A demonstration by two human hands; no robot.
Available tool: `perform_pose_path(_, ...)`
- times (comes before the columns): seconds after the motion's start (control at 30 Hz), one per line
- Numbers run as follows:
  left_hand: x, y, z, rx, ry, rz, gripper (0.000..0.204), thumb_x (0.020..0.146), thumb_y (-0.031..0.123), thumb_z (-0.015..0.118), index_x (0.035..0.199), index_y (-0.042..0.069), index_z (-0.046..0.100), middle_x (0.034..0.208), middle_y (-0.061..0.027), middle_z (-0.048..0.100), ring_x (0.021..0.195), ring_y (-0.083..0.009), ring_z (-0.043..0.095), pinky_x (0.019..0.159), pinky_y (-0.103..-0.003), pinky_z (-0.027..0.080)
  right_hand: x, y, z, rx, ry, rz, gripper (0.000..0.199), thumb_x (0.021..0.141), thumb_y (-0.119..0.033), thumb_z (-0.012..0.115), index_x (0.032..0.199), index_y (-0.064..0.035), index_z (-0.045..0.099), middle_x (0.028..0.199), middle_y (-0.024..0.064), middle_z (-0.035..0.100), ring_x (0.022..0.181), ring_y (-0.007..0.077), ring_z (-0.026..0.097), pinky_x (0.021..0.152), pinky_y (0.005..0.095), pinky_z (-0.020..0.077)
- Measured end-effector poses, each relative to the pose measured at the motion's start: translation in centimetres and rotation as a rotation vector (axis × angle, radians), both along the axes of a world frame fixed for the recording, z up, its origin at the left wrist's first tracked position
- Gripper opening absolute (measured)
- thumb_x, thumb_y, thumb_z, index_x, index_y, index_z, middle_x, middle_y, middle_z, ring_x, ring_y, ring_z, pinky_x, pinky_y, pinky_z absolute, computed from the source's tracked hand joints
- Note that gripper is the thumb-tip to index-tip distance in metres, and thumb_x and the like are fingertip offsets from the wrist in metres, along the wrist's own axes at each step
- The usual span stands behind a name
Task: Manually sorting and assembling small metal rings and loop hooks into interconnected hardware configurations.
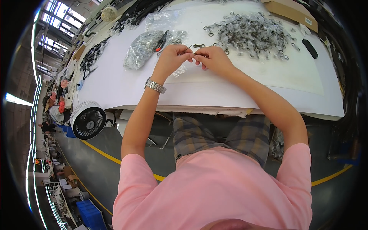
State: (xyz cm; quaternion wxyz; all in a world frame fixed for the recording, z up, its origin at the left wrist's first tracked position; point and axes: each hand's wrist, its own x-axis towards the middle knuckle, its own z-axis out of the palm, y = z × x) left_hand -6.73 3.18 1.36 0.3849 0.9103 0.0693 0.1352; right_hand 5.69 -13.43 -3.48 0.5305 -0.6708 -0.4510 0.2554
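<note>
My left hand [172, 61] and my right hand [215, 60] meet above the white table, their fingertips pinched close together. Between them is something small and dark, too small to name. A thin dark tip [188, 48] sticks up by the left fingers. Just beyond the hands lies a dark metal snap hook [199, 46]. To its right spreads a heap of metal hooks in clear plastic wrappings [253, 36]. Left of my left hand are a crumpled clear plastic bag [142, 50] and a black tool with a red part [161, 41].
A black oblong item [309, 49] lies at the table's right, below an open cardboard box [293, 13]. Black straps [92, 55] lie along the left side. A white fan [89, 119] stands by the table's near left edge. Other people sit far off to the left.
</note>
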Motion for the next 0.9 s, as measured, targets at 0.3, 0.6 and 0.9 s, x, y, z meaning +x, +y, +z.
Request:
perform_pose_path(0.3,-6.4,0.0,-2.3,0.803,0.074,0.061,0.026,0.088,0.028,0.071,0.101,0.006,0.068,0.099,-0.0119,0.068,0.088,-0.0325,0.069,0.077,-0.044,0.056,-1.2,1.7,-2.7,0.179,-0.764,-0.148,0.017,0.088,-0.017,0.071,0.101,-0.0071,0.074,0.100,0.0100,0.068,0.098,0.0310,0.063,0.087,0.0430,0.0497)
perform_pose_path(0.6,-4.8,0.5,-2.7,0.694,-0.164,0.229,0.007,0.086,0.007,0.062,0.092,0.004,0.062,0.081,-0.0138,0.067,0.073,-0.0335,0.068,0.066,-0.047,0.052,-2.5,0.4,-1.2,0.125,-0.738,-0.094,0.030,0.090,-0.010,0.070,0.120,-0.0053,0.069,0.125,0.0133,0.065,0.116,0.0326,0.060,0.102,0.0423,0.0457)
perform_pose_path(0.9,-1.0,-1.3,0.5,0.096,-0.382,0.154,0.009,0.085,0.010,0.067,0.088,0.001,0.068,0.079,-0.0134,0.074,0.071,-0.0271,0.072,0.066,-0.037,0.055,-1.7,1.6,-0.6,0.163,-0.256,-0.091,0.045,0.097,-0.013,0.068,0.139,0.0008,0.059,0.129,0.0096,0.066,0.106,0.0153,0.066,0.086,0.0288,0.0537)
